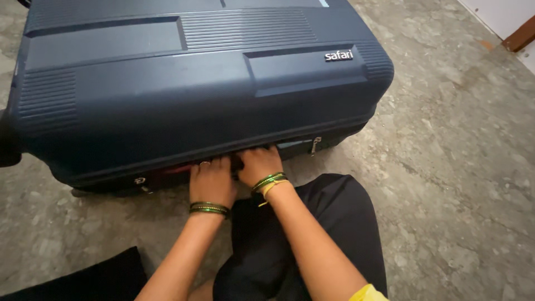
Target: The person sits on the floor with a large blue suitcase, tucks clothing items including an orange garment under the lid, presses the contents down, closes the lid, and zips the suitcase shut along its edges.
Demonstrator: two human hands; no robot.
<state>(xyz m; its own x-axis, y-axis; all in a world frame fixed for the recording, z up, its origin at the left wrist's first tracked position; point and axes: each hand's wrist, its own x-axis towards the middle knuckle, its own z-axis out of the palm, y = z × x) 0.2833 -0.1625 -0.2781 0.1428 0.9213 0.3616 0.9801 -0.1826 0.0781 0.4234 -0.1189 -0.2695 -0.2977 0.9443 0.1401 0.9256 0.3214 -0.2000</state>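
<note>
A zip pull (pixel 140 181) is hanging at eight o'clock. The left hand (pixel 212 181) is pressing knuckles-up on the front edge of the dark blue hard suitcase (pixel 189 83), which is lying flat on the stone floor (pixel 457 167). Beside it, touching, the right hand (pixel 259 165) is curling its fingers into the seam. At two o'clock, another pull (pixel 316 145) is dangling.

Large dark-blue hard-shell suitcase (pixel 189 83) lies flat on mottled grey stone floor (pixel 457 167), blocks whole upper-left. Lid nearly closed: narrow slot along near edge only. Left hand (pixel 212 181) and right hand (pixel 259 165) fill slot centre, touching. Black-trousered knee (pixel 312 234) close below slot. Open floor right of suitcase; white wall with brown wooden trim (pixel 518 36) bounds far-right corner.
</note>
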